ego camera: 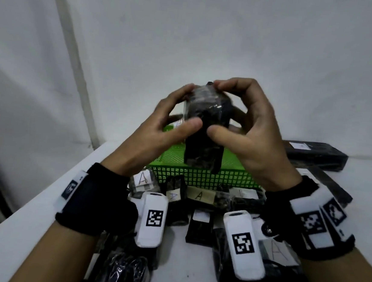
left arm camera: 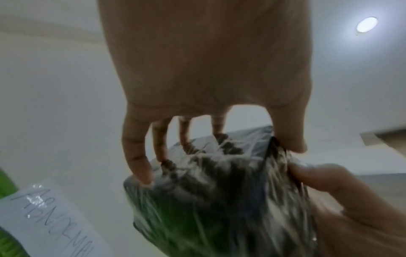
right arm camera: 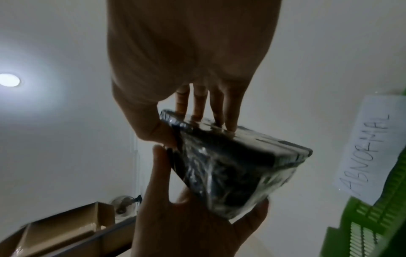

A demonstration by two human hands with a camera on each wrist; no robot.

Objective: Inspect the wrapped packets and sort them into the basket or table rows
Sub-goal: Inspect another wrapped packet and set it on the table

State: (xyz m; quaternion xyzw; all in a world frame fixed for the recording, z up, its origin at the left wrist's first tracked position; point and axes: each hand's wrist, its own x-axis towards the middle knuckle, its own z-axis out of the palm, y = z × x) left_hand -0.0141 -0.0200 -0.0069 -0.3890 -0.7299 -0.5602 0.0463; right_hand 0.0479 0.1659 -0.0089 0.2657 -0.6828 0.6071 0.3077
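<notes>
White table (ego camera: 41, 207) below us, grey wall behind. Head view: we hold dark wrapped packet (ego camera: 206, 129) up over green basket (ego camera: 200, 175); our left hand (ego camera: 159, 125) and right hand (ego camera: 254, 133) curl round it, thumbs on front. More packets (ego camera: 197, 208) lie along basket's near edge.

Left wrist view: our fingertips (left arm camera: 142, 175) press crinkly wrap.

Right wrist view: packet pinched, paper sign (right arm camera: 369, 147) on basket reads ABNORMAL.

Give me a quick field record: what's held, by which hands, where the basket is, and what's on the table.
held: one dark wrapped packet, raised above the basket
left hand: grips the packet's left side
right hand: grips the right side
basket: green, under the packet, paper label reads ABNORMAL
table: more packets in front, several marked A
</notes>
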